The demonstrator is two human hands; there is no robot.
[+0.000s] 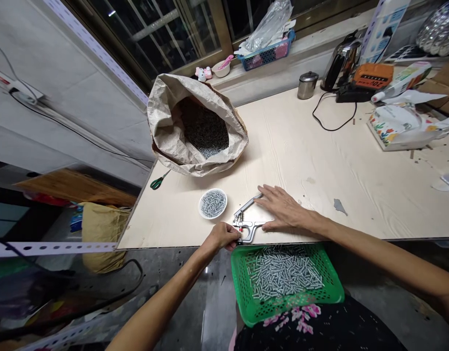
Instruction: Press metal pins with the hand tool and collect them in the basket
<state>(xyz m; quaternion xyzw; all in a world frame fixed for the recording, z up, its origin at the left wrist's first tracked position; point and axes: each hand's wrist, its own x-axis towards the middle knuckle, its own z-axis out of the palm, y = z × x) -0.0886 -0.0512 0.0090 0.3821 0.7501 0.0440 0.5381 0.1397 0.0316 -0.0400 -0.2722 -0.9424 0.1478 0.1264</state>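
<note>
A metal hand press tool (247, 219) lies at the near edge of the pale wooden table (319, 161). My right hand (281, 208) rests flat on its handles, fingers stretched out. My left hand (223, 236) is pinched at the tool's head, fingers closed on something too small to make out. A small white dish (213, 203) of little metal parts stands just left of the tool. A green plastic basket (283, 280) filled with metal parts sits on my lap below the table edge.
A large open sack (195, 129) of metal parts stands at the table's back left, with green-handled scissors (159, 181) beside it. A kettle (342, 61), a metal canister (307, 84), a cable and boxes crowd the back right. A blue basket (265, 54) sits on the windowsill.
</note>
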